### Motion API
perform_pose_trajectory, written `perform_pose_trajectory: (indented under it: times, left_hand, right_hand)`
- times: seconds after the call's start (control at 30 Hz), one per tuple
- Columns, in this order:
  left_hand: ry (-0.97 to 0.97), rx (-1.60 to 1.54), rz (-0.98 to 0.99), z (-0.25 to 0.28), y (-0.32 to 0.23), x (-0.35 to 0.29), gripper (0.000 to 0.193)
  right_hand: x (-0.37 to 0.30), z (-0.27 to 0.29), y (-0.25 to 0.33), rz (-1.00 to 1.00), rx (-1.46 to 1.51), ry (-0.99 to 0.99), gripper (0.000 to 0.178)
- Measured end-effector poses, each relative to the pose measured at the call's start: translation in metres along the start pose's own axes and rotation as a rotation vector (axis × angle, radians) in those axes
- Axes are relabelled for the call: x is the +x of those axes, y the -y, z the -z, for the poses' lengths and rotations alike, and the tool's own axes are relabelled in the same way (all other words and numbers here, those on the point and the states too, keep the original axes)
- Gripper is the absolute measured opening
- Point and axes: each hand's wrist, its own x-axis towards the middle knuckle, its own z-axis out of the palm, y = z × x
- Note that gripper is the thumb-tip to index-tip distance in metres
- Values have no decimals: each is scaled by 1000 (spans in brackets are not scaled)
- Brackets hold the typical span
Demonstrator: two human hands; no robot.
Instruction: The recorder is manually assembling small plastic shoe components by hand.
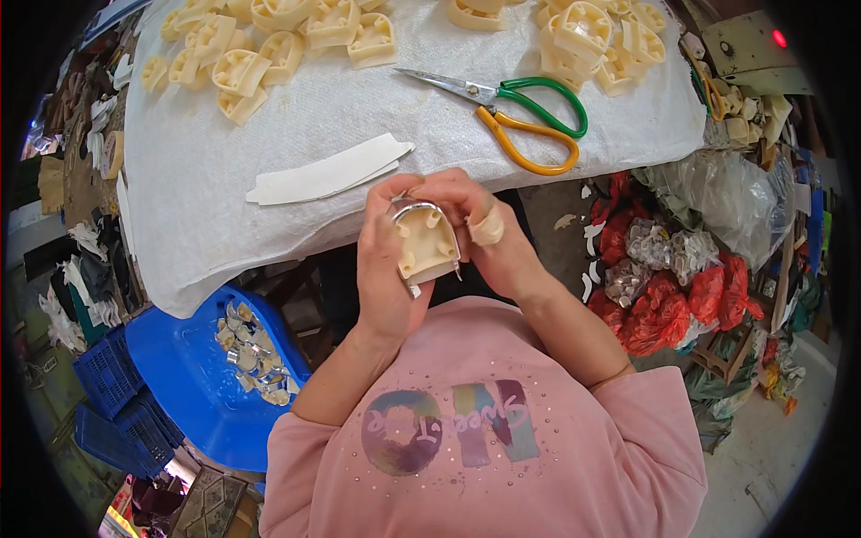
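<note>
Both hands hold one cream plastic heel block close to my chest, just below the table's front edge. My left hand grips its left side from below. The fingers of my right hand press a shiny silver strip around the block's curved top; one finger is wrapped in tape. Neither hand touches the table.
A white woven sheet covers the table. On it lie piles of cream heel blocks at left and more cream blocks at right, green and orange scissors, and white paper strips. A blue basin with silver pieces sits lower left; red bags right.
</note>
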Motion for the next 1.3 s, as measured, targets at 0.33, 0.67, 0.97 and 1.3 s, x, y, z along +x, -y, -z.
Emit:
perform_pose_trajectory:
  times: [0.33, 0.67, 0.97, 1.3]
  left_hand:
    - [-6, 538, -260, 5, 10, -10, 50]
    - [142, -163, 2, 3, -7, 5, 60]
    - [104, 709, -182, 2, -18, 3, 87]
    - [48, 947, -254, 8, -29, 4, 59]
  right_hand:
    - [9, -10, 0, 14, 4, -89, 13]
    - [11, 0, 11, -77, 94, -27, 45]
    - [21, -4, 53, -146, -852, 65, 34]
    - [16, 14, 31, -80, -251, -110, 21]
